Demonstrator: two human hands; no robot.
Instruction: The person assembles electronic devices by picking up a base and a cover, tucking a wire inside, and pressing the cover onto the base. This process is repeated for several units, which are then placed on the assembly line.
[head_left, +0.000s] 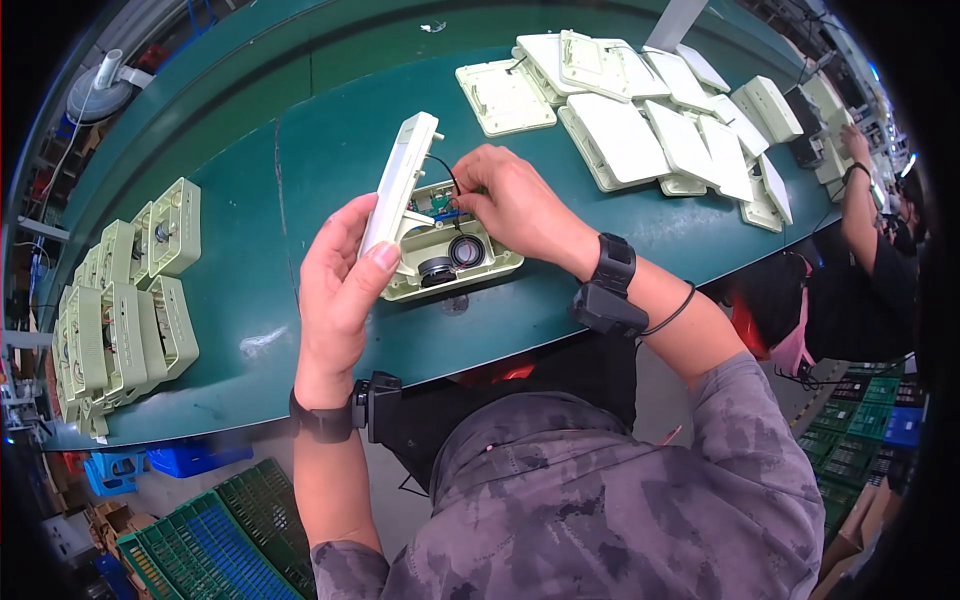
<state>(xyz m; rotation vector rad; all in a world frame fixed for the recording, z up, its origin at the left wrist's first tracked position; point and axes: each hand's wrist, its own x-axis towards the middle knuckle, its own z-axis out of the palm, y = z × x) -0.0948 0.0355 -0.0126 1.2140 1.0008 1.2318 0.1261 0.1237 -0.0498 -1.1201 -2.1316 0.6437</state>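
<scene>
1. A green table spans the frame from its left edge toward the upper right.
2. A pile of pale panels covers its upper right, some overlapping.
3. Pale green housings stand grouped at the left of the frame.
4. Just above the frame's centre, an open housing rests on the table.
5. The left hand, left of centre, grasps a pale cover, thumb on its near face.
6. The right hand reaches over the housing's upper right, thumb and index finger close together; I cannot tell whether they pinch anything.
7. That cover is held tilted up at the housing's left side.
8. Two round black speakers sit in the housing's lower part.
9. A green circuit board lies above them.
10. A thin black cable curves from the cover toward the right fingertips.
</scene>
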